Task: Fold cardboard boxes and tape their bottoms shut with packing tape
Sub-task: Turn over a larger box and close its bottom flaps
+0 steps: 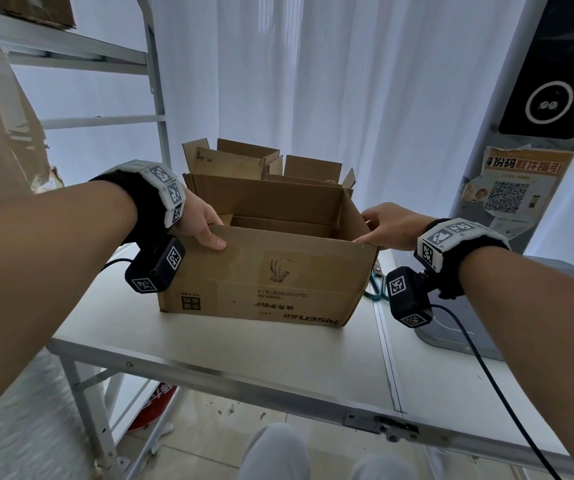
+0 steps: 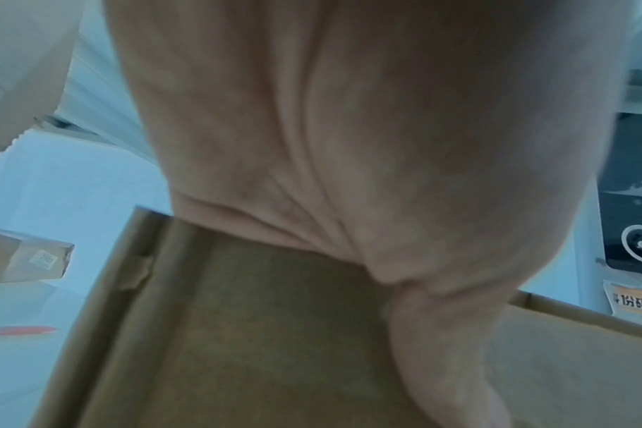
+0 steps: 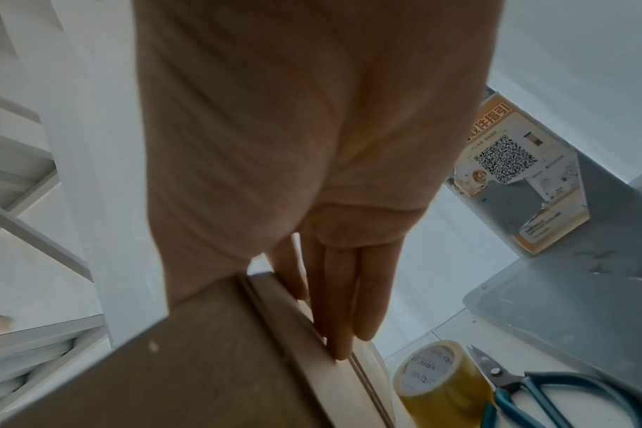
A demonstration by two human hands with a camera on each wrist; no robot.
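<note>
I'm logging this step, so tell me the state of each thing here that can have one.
Front cardboard box: upright on the table, top open, printing upside down.
Left hand: grips the box's near left top edge.
Right hand: fingers straight against the box's right side.
Boxes behind: top flaps open.
Packing tape roll: on the table, untouched.
Scissors: lying beside the roll.

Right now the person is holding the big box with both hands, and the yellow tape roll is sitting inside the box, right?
Not quite. Both the left hand and the right hand are on the big box, but the yellow tape roll sits outside it, beside the blue scissors. The right wrist view shows this.
</note>
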